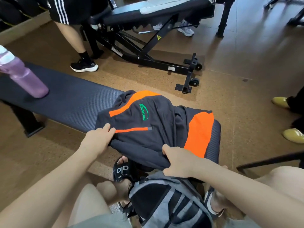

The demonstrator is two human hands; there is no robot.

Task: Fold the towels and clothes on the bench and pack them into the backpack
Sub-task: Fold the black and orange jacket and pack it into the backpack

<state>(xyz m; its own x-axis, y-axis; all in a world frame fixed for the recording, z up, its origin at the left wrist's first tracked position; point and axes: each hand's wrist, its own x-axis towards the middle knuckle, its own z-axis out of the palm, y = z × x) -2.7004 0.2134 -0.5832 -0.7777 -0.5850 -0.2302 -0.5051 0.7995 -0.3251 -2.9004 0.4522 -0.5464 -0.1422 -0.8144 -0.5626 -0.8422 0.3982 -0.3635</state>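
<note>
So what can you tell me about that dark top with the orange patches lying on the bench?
The top is dark grey, soft-looking fabric with bright orange panels, a thin orange stripe and a green logo. It lies rumpled, partly folded, on the near end of the ribbed dark bench, its near edge hanging over the end above the grey backpack. The left hand grips its left edge; the right hand grips the bunched near edge.

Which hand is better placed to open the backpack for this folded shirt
Right, probably. The right hand grips the shirt at its near edge, directly above the backpack. The left hand holds the far-left edge, away from it.
</note>
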